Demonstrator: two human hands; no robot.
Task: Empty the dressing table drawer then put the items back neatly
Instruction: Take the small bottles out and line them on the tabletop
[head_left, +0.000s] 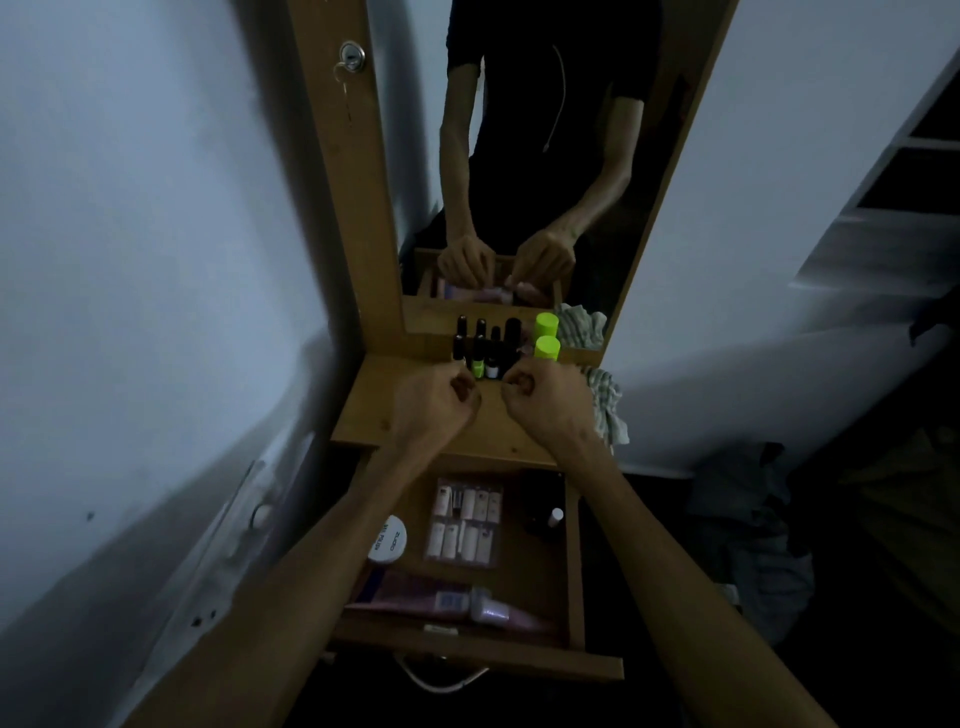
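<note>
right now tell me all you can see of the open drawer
The drawer is light brown wood, pulled fully out below the tabletop, with a pale handle hanging under its front. Inside lie a clear pack of small tubes in two rows at the middle, a round white jar at the left, a pink tube along the front and a small white-capped bottle at the right. Neither hand touches it.

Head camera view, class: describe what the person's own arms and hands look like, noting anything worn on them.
Both forearms are bare to the bottom of the frame; no sleeves, watch, rings or gloves show on the left hand or right hand. The tall mirror reflects a dark short-sleeved top with a thin hanging cord.
</note>
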